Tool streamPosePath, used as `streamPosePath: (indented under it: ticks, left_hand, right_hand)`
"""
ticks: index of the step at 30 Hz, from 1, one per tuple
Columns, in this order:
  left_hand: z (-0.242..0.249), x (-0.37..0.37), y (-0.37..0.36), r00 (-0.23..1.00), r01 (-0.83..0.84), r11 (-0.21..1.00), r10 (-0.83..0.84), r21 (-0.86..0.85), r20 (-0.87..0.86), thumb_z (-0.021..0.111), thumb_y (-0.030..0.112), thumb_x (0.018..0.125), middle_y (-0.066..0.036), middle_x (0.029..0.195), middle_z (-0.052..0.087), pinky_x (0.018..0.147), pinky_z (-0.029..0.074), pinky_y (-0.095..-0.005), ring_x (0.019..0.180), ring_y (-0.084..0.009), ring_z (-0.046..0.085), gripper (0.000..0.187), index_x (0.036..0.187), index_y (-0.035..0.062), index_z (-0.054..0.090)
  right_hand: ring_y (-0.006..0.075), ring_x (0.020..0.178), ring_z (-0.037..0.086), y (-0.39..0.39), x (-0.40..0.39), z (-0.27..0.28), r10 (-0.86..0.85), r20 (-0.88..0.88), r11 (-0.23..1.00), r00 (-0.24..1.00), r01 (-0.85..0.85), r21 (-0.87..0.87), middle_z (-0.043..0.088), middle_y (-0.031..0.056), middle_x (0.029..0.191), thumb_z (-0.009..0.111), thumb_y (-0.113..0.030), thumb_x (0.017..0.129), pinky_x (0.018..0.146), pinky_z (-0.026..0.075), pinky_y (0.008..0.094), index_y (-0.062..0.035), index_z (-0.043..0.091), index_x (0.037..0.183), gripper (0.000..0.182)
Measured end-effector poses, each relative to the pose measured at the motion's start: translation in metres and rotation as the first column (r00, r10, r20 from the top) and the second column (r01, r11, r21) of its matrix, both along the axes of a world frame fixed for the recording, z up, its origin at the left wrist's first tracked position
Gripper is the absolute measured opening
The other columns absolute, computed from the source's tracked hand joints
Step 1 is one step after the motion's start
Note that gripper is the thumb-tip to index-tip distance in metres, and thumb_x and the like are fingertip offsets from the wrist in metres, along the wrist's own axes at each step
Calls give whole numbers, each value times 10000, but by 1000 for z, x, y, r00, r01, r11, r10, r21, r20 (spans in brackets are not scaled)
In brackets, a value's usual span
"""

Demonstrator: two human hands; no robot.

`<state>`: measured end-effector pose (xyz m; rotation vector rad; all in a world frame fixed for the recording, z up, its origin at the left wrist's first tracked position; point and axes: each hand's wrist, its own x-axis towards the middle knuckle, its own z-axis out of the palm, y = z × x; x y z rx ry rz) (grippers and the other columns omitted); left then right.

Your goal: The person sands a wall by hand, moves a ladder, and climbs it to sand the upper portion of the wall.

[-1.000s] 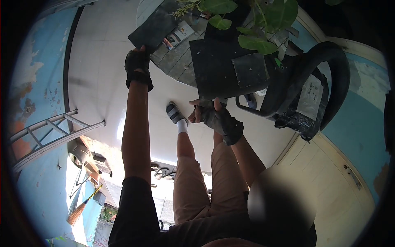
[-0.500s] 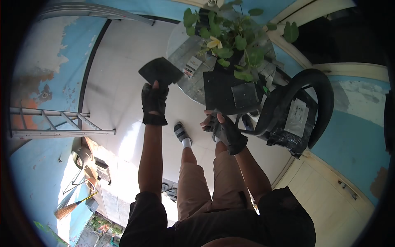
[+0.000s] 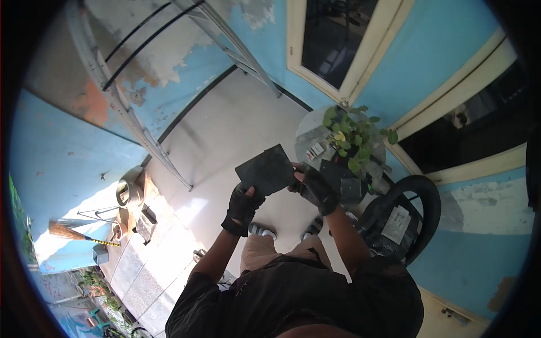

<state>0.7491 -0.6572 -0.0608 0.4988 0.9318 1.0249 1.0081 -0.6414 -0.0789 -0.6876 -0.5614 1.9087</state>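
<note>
Dark sheet gripped by left hand, right hand

Leafy potted plant on round table — black tyre beside, ladder against wall, broom.

Both gloved hands raised, closed.

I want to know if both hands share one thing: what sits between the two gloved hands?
In the head view, a dark flat sheet spans between the left hand and the right hand; both grip its edges.
</note>
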Motion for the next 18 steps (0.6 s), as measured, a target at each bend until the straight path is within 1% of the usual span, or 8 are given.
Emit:
streamPosePath:
  ticks: [2, 6, 8, 9, 14, 16, 17, 18]
  left_hand:
    - [-13, -49, 3, 996, 74, 980, -65, 183, -56, 689, 281, 950, -64, 878, 648, 599, 510, -297, 739, -161, 652, 317, 1137, 53, 571]
    - [16, -129, 3, 844, -58, 990, 117, 129, -523, 692, 159, 932, -103, 1002, 665, 659, 535, -316, 811, -207, 676, 315, 1171, 14, 547]
    - [8, -169, 13, 404, -20, 733, 628, 680, -666, 742, 83, 875, -124, 1165, 659, 732, 540, -325, 932, -244, 676, 402, 1212, 0, 537]
    - [48, -184, 6, 253, 19, 789, 590, 614, -767, 781, 46, 815, -122, 1279, 637, 822, 543, -344, 1105, -264, 649, 522, 1280, 19, 547]
    - [113, -254, 20, 251, 126, 716, 647, 687, -720, 822, 147, 798, -119, 1287, 640, 905, 538, -387, 1241, -258, 604, 617, 1352, 53, 566]
    - [120, -281, 39, 361, 340, 654, 572, 675, -736, 823, 256, 819, -126, 1295, 634, 897, 531, -394, 1180, -264, 629, 626, 1347, 41, 565]
    - [125, -295, 45, 548, 300, 741, 382, 601, -744, 803, 322, 847, -146, 1179, 685, 859, 543, -396, 1056, -271, 681, 542, 1252, 16, 614]
    - [125, -312, 51, 542, 284, 743, 397, 607, -740, 803, 322, 847, -146, 1179, 685, 859, 543, -396, 1056, -271, 681, 542, 1252, 16, 614]
  right_hand:
    - [123, 838, 642, 14, -34, 22, 75, 167, 993, 983, -90, 81, 645, 22, 1018, 642, -160, 979, 753, 545, 288, -63, 550, 1336, 381]
    - [85, 840, 631, 32, -116, 52, 87, 300, 987, 950, -122, 100, 661, 33, 1004, 640, -94, 951, 737, 536, 245, -33, 583, 1241, 302]
    - [92, 852, 632, 48, -157, 62, -26, 533, 986, 846, -65, 152, 677, 33, 985, 631, -79, 944, 765, 528, 253, -20, 605, 1210, 273]
    - [92, 852, 632, 55, -180, 69, -5, 534, 982, 846, -97, 163, 677, 33, 985, 631, -79, 944, 765, 528, 253, -20, 605, 1210, 273]
    - [165, 882, 657, 73, -276, 109, -196, 774, 736, 603, -430, 522, 709, 89, 952, 614, -97, 931, 821, 515, 310, 14, 658, 1130, 232]
    - [183, 895, 667, 87, -307, 131, -162, 817, 666, 553, -550, 504, 716, 102, 961, 618, -110, 928, 829, 517, 325, 14, 663, 1137, 247]
    - [202, 907, 677, 95, -323, 137, -146, 856, 604, 496, -641, 474, 723, 116, 970, 622, -124, 926, 837, 520, 340, 13, 668, 1144, 262]
    - [202, 907, 677, 106, -338, 138, -141, 857, 589, 496, -654, 476, 723, 116, 970, 622, -124, 926, 837, 520, 340, 13, 668, 1144, 262]
